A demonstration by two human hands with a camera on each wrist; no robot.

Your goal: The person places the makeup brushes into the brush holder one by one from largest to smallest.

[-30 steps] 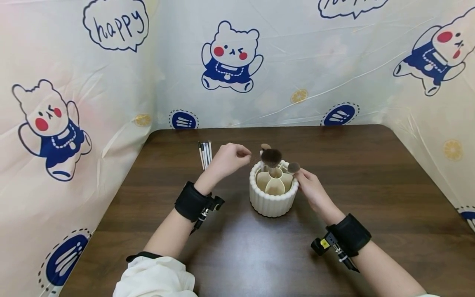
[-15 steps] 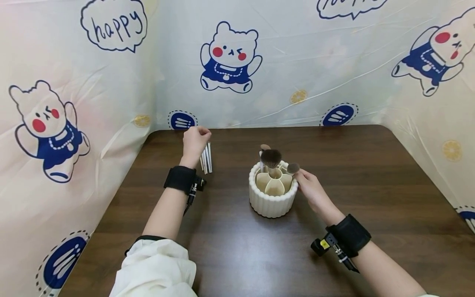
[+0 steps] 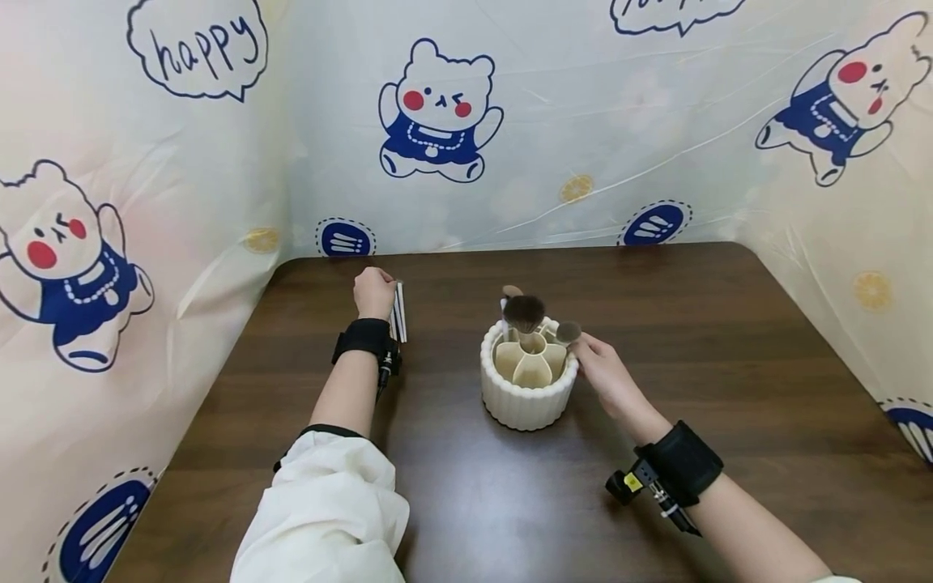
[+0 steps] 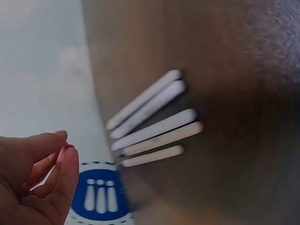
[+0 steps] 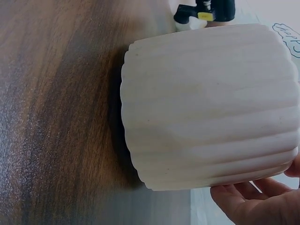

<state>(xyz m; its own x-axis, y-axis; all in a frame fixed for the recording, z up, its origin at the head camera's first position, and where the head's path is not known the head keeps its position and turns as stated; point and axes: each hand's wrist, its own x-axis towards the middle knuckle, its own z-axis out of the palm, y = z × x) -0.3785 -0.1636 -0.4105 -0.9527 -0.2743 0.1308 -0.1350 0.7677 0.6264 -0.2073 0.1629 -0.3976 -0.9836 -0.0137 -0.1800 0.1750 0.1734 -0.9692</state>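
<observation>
A white ribbed makeup brush holder (image 3: 528, 406) with several compartments stands mid-table. From it rise a large dark fluffy brush (image 3: 525, 313), a smaller round brush (image 3: 568, 333) and a tan-tipped brush (image 3: 513, 291). My right hand (image 3: 608, 376) grips the holder's rim at the right side; the right wrist view shows the fingers against its ribbed wall (image 5: 211, 108). At the far left, my left hand (image 3: 375, 293) is beside several slim pale-handled brushes (image 3: 399, 312), partly covering them. In the left wrist view these handles (image 4: 153, 130) lie fanned out, apart from the loosely bent, unloaded fingers.
The dark wooden table (image 3: 466, 502) ends at a back edge just beyond the slim brushes. A printed cloth curtain (image 3: 539, 121) with cartoon bears hangs behind it and along both sides. Each wrist wears a black strap (image 3: 681, 461) with a small camera.
My left hand has travelled left from beside the holder to the slim brushes, then drawn slightly nearer to me. My right hand keeps its grip on the holder. The head view has shifted slightly.
</observation>
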